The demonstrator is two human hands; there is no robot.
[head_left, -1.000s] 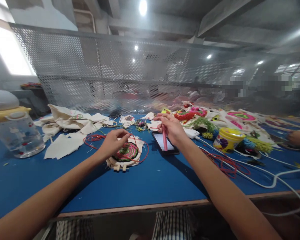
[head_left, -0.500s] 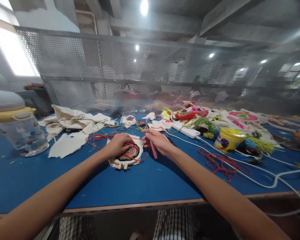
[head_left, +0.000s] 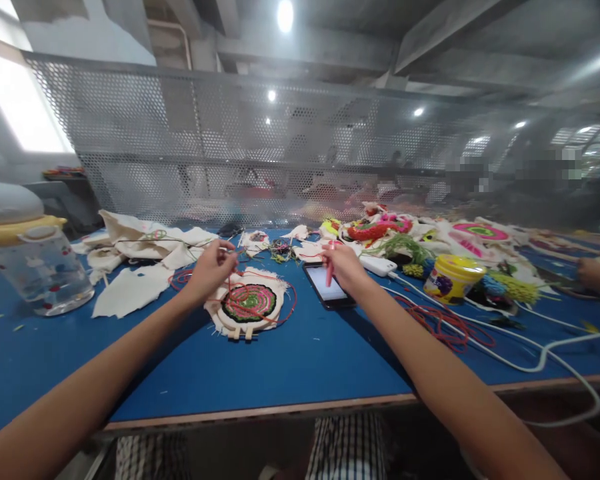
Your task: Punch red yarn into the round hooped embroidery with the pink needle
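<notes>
A small wooden embroidery hoop with white cloth and a green, pink and dark ring pattern lies on the blue table. My left hand hovers just left of and above it, pinching a red yarn strand that runs down to the hoop. My right hand is raised to the right of the hoop and grips a pink punch needle upright. Under that hand lies a phone with a lit screen.
White cloth scraps lie at the left, beside a clear jar with a yellow lid. A yellow tub, loose red yarn, white cables, a power strip and colourful pieces fill the right. Another person's hand is at the far right edge.
My right hand lifted off the hoop and moved right, above the phone, with the pink needle. My left hand rose from the hoop and drew the red yarn up and left.
</notes>
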